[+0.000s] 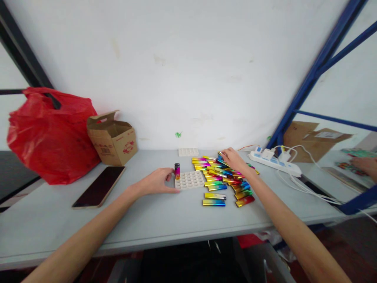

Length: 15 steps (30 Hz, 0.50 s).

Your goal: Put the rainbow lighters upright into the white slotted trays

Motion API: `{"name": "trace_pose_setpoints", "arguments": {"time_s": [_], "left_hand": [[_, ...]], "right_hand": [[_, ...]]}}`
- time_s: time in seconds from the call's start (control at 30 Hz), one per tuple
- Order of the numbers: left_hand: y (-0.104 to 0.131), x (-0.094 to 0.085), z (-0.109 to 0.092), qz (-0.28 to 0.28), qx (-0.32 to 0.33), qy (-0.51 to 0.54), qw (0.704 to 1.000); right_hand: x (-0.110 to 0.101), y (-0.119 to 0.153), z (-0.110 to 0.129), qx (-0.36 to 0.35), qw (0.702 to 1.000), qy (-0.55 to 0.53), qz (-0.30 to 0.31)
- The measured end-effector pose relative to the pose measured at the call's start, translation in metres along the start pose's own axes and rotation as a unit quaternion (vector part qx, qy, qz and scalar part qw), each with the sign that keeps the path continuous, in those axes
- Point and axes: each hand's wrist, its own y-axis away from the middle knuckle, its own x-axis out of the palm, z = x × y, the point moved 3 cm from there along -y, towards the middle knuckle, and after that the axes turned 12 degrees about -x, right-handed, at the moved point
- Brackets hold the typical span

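A single lighter (177, 171), purple and orange with a black top, stands upright in the left end of a white tray (190, 181) with rows of small holes. My left hand (159, 181) spans the tray's left end, thumb at the near corner and fingers by the far one, close to the standing lighter. To the right lies a heap of shiny multicoloured lighters (218, 171), with several set apart toward me. At the heap's far side my right hand (231, 158) is closed, fingertips pinching a lighter (220, 153); most of that lighter is hard to make out.
Another white tray (188, 152) lies against the wall. On the left are a phone (100, 186), an open cardboard box (113, 141) and a red plastic bag (53, 135). A power strip (275, 163) with cables sits right, near a blue frame. Another person's hand (365, 165) shows far right.
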Motion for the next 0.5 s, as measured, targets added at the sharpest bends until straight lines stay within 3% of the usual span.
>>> {"name": "trace_pose_setpoints", "arguments": {"time_s": [0.07, 0.13, 0.23, 0.3, 0.4, 0.5], "left_hand": [[0.000, 0.000, 0.000, -0.005, 0.004, 0.000, 1.000], [0.000, 0.000, -0.001, -0.007, 0.004, -0.001, 1.000], [0.001, -0.001, -0.002, -0.005, -0.003, -0.008, 1.000], [0.002, -0.001, -0.003, -0.006, -0.005, -0.010, 1.000], [0.002, 0.000, -0.003, -0.009, -0.003, -0.009, 1.000], [0.001, 0.005, -0.005, -0.021, 0.002, -0.007, 1.000]], "right_hand": [[-0.002, -0.001, 0.012, 0.053, 0.989, -0.094, -0.101], [0.000, -0.004, 0.030, 0.101, 0.949, -0.253, -0.156], [0.000, -0.015, 0.069, 0.123, 0.849, -0.492, -0.148], [-0.001, -0.023, 0.095, 0.116, 0.805, -0.570, -0.119], [0.003, -0.029, 0.126, 0.105, 0.807, -0.572, -0.101], [0.013, -0.023, 0.142, 0.089, 0.859, -0.483, -0.142]]}}
